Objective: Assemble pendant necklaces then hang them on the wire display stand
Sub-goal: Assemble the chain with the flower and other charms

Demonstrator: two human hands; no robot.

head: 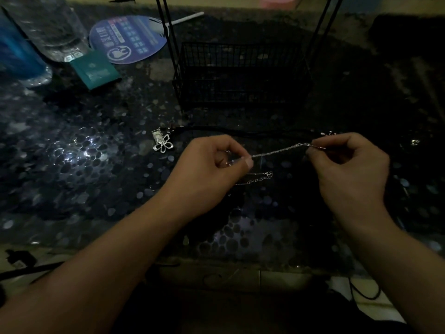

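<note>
A black wire display stand point(240, 73) rises at the back of a dark pebble-patterned table point(72, 153). In front of it, the left hand point(212, 165) and right hand point(346, 162) each pinch one end of a silver chain point(277, 150), stretched left to right and rising slightly rightward. A flower pendant point(164, 144) lies left of the hands; the round fan point(130, 37) left of the stand carries unreadable print.

Both forearms reach forward; the left hand point(212, 162) and right hand point(349, 162) hover with fingers curled, thumb and forefinger pinched together.
</note>
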